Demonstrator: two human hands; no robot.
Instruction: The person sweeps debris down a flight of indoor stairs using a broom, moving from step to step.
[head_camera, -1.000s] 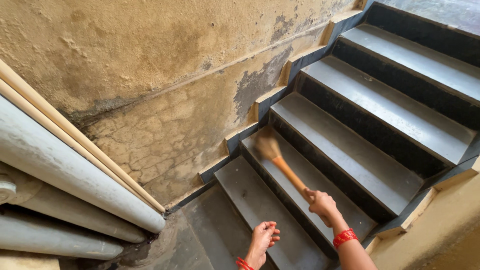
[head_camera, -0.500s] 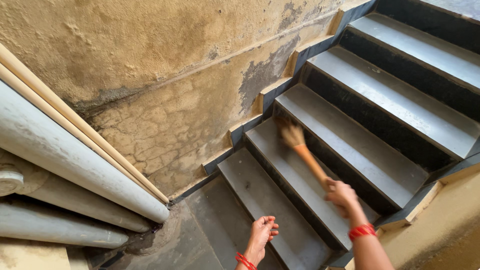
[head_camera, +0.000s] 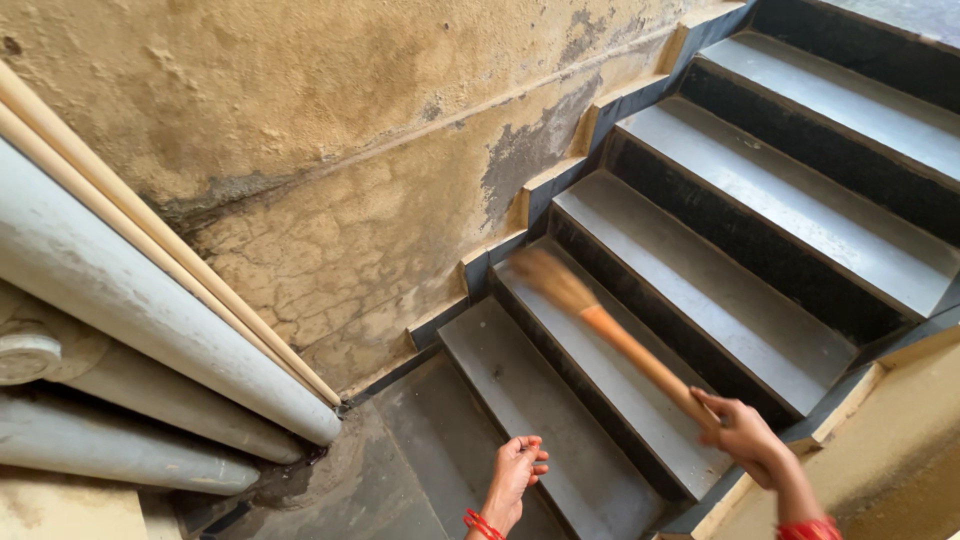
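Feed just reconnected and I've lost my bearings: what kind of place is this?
Probably the bottom of a stairwell in an older building. Dark stone steps climb to the right beside a stained, cracked plaster wall, and pale pipes run down at the left. The right hand holds a broom over the second step.

Grey stone stairs (head_camera: 780, 215) climb beside a stained, cracked yellow plaster wall (head_camera: 330, 130); thick white pipes (head_camera: 140, 330) slant at the left, above the grey landing floor (head_camera: 400, 480).

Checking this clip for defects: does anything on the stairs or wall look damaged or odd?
Yes. The wall beside the stairs is stained and cracked, with grey patches where the yellow coat has come off near the skirting. The broom in the right hand only looks blurred.
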